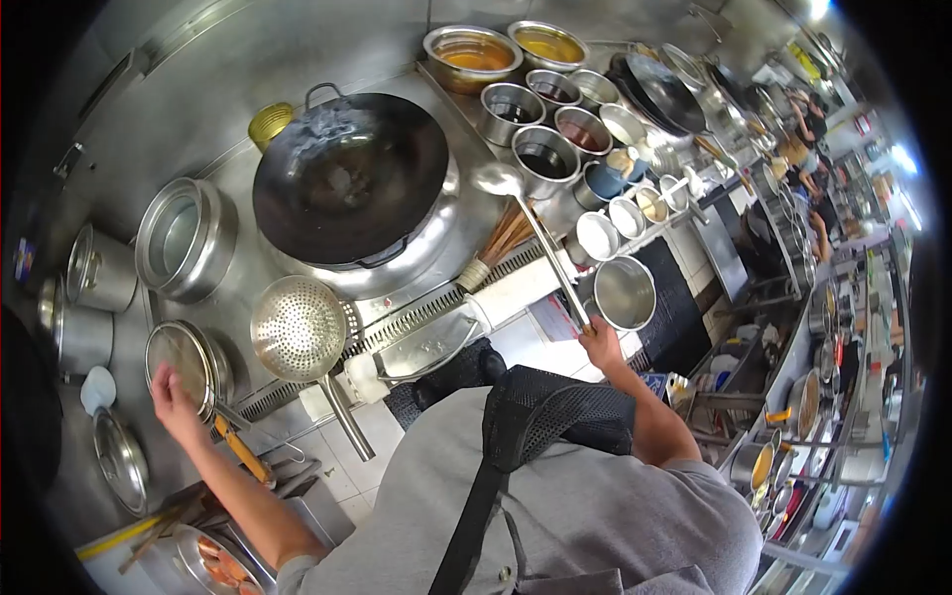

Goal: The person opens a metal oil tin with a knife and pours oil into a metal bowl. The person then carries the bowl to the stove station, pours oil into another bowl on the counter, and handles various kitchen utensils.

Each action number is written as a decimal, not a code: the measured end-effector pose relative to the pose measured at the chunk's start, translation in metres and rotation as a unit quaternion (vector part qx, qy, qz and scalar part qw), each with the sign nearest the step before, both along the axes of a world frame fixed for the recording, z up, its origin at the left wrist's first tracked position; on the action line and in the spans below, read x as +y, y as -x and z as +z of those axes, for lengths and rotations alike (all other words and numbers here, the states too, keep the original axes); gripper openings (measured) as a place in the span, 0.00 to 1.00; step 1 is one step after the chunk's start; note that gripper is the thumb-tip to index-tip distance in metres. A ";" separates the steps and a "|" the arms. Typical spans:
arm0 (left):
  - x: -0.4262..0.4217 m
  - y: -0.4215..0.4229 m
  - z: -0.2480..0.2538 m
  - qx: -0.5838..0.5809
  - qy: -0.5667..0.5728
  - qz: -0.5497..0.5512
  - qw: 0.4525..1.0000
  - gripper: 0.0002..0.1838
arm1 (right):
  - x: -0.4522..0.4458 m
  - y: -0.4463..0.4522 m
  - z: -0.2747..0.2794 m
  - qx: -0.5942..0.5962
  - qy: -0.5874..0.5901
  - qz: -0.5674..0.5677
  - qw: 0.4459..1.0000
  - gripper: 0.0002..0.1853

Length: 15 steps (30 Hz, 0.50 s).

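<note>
My right hand (599, 346) is wrapped around the handle end of a long metal ladle (545, 243). The ladle's bowl points away from me, above the front of the steel counter near the sauce pots. My left hand (175, 405) is open, its fingers stretched out beside a round pot (178, 357) at the counter's left; I cannot tell whether it touches the rim. Between my hands a perforated strainer (297, 327) rests at the counter edge, handle toward me. Behind it a large black wok (347, 178) sits on the burner, with a wisp of smoke or steam inside.
Metal pots of dark sauce (545, 159) and bowls of orange liquid (472, 55) stand at the back right. A bamboo brush (501, 238) lies right of the wok. Lidded pots (99, 268) line the left. People (813, 119) stand farther off at the right.
</note>
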<state>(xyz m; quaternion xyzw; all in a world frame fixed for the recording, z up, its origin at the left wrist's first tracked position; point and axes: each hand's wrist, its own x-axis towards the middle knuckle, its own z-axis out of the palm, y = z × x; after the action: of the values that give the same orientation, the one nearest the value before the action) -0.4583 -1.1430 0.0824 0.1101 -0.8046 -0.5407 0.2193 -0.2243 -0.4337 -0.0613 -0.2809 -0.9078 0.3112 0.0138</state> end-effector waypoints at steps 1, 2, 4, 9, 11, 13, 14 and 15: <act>0.027 0.012 0.000 0.006 0.018 -0.051 0.998 0.17 | -0.002 0.001 0.015 -0.004 0.025 -0.001 1.000 0.12; 0.066 0.018 0.006 -0.018 0.000 -0.098 0.995 0.16 | -0.009 0.003 0.037 -0.007 0.049 -0.003 0.999 0.11; 0.145 0.023 0.006 -0.036 -0.009 -0.228 0.973 0.14 | -0.014 0.002 0.066 0.001 0.228 -0.044 0.973 0.08; 0.296 0.021 -0.053 -0.152 -0.030 -0.516 0.843 0.14 | -0.016 -0.018 0.120 0.113 0.458 -0.031 0.881 0.09; 0.347 0.016 -0.068 -0.189 0.032 -0.571 0.798 0.15 | -0.015 -0.025 0.133 0.147 0.421 -0.051 0.894 0.09; 0.388 0.016 -0.094 -0.201 0.016 -0.609 0.767 0.15 | -0.007 -0.041 0.138 0.157 0.365 -0.074 0.915 0.10; 0.406 0.014 -0.098 -0.217 0.025 -0.618 0.755 0.15 | -0.003 -0.050 0.138 0.150 0.331 -0.084 0.928 0.11; 0.420 0.013 -0.102 -0.216 0.028 -0.630 0.745 0.15 | -0.002 -0.059 0.143 0.155 0.328 -0.098 0.927 0.11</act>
<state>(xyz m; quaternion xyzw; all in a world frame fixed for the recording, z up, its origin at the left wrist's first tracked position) -0.4711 -0.7227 -0.0193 -0.3148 -0.7316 -0.4947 -0.3478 -0.1650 -0.4360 0.0813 -0.3053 -0.7095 0.6284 0.0921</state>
